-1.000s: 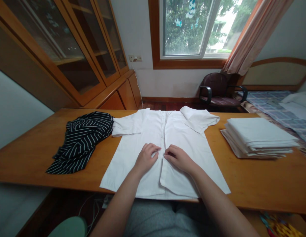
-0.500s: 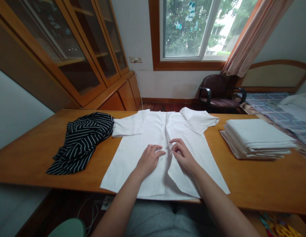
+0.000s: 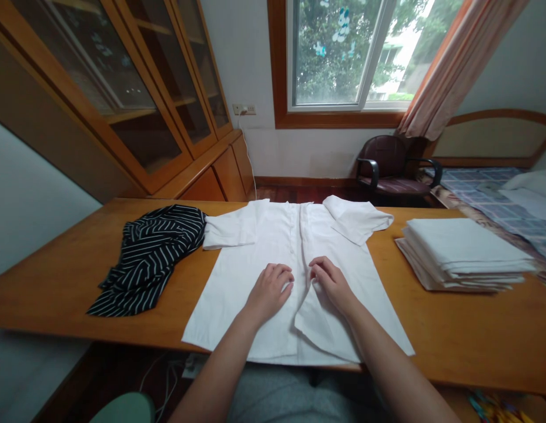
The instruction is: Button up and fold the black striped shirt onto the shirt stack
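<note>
A white button-up shirt (image 3: 237, 294) lies spread on the table, collar end away from me and sleeves folded inward. Its front is parted along the row of buttons. My right hand (image 3: 332, 283) pinches the edge of the right front panel, which lifts and curls at its lower part. On the left panel, beside the button strip, my left hand (image 3: 270, 289) rests with fingers bent and thumb drawn close, closed on the shirt's cloth. Whether a button sits between those fingertips is hidden.
A black garment with white stripes (image 3: 153, 258) lies crumpled to the left, touching the shirt's sleeve. On the right sits a stack of folded white cloth (image 3: 466, 252). Beyond the wooden table (image 3: 453, 329) stand a chair (image 3: 387, 164), a bed and a glass-fronted cabinet (image 3: 167, 88).
My right hand has slid slightly down the panel edge, and the flap's lower corner has swung left over the opening. The left thumb and fingers have drawn closer together.
</note>
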Demonstrator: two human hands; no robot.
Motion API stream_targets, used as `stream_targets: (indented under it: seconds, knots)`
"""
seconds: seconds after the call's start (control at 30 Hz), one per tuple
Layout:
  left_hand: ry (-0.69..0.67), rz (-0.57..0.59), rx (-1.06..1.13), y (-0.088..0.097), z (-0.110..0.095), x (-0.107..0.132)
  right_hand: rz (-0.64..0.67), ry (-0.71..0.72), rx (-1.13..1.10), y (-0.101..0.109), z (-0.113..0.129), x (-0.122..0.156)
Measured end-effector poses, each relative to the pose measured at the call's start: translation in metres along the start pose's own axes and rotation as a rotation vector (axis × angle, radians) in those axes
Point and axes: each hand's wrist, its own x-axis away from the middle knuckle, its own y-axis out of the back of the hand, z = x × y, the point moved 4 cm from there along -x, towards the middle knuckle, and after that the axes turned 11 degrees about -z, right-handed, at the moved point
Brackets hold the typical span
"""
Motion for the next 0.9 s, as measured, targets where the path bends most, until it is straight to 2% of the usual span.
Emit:
stream_targets:
  seconds: [0.13, 0.37, 0.53, 0.9]
  knots:
    - [0.017, -0.009, -0.060, -0.002, 0.001, 0.002, -0.032, 0.001, 0.132, -0.004, -0.006, -0.002]
    - [0.026, -0.031, -0.095, -0.006, 0.003, 0.004, -0.044, 0.208, 0.250, -0.010, 0.003, 0.000]
    - [0.046, -0.031, -0.103, -0.006, 0.003, 0.005, -0.055, 0.196, 0.255, -0.009, -0.002, 0.001]
    - [0.033, 0.000, -0.094, -0.001, 0.001, 0.006, 0.057, 0.219, 0.289, -0.019, 0.001, 0.009]
